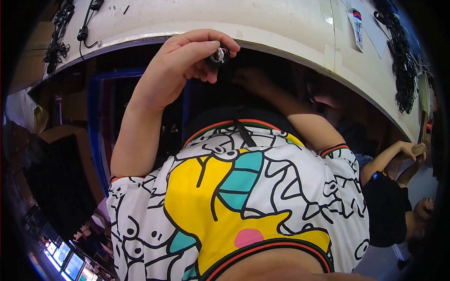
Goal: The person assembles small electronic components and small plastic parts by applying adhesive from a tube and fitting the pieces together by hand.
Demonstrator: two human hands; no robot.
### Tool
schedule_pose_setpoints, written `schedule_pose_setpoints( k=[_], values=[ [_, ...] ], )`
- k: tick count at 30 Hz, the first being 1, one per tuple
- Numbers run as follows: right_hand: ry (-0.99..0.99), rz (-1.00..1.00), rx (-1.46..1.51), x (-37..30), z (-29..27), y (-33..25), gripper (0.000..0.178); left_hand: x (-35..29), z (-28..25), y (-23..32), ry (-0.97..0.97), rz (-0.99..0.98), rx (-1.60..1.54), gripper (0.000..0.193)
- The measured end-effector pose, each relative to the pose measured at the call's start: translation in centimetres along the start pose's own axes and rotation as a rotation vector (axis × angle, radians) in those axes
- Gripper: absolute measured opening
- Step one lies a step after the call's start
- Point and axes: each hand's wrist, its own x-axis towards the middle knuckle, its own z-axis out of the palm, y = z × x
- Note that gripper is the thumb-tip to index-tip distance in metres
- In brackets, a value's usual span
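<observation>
My left hand (190, 54) is closed round a small round black part (226, 57) with a shiny silvery middle, just off the table's edge. Thumb and forefinger press on its rim, and the other fingers curl beneath; I cannot make out its exact kind. A hint of red shows inside it. In the dark under the tabletop, my right hand (253, 80) lies near my lap, to the right of the left one. Shadow hides its fingers, so whether it holds anything does not show.
The pale tabletop (281, 23) curves across the top. Black cables (83, 33) lie at its left, a bundle of black cables (404, 70) and a tube (357, 28) at its right. A blue-edged crate (96, 93) stands by my left arm. A co-worker (386, 201) sits at right.
</observation>
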Motion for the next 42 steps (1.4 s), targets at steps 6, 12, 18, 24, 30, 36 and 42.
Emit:
schedule_pose_setpoints(
  k=[6, 12, 18, 24, 30, 36, 42],
  values=[
    [0.016, -0.015, 0.035, -0.1, 0.2, -0.1, 0.022, 0.1, 0.0, 0.5, -0.05, -0.052, -0.089, 0.029],
    [0.006, -0.021, 0.012, -0.2, 0.4, 0.0, 0.021, 0.2, -0.2, -0.3, -0.048, -0.008, 0.012, 0.028],
    [0.009, -0.032, 0.04, -0.2, 0.7, 0.3, 0.021, 0.3, -0.2, -0.6, -0.056, -0.015, 0.003, 0.027],
    [-0.029, -0.034, 0.039, -0.1, 0.7, 0.4, 0.021, 0.3, -0.1, -0.6, -0.036, -0.04, 0.06, 0.024],
    [-0.128, 0.072, -0.074, -0.1, 0.1, -0.3, 0.024, 0.5, 0.4, -0.4, -0.011, -0.014, 0.073, 0.026],
    [-0.223, 0.191, -0.173, -0.1, -0.6, -1.0, 0.03, 0.4, 0.5, 0.1, -0.035, -0.054, -0.073, 0.038],
    [-0.107, -0.133, 0.268, -0.6, 0.6, -0.5, 0.031, 0.4, 0.1, 0.0, -0.112, -0.045, -0.13, 0.035]
  ],
)
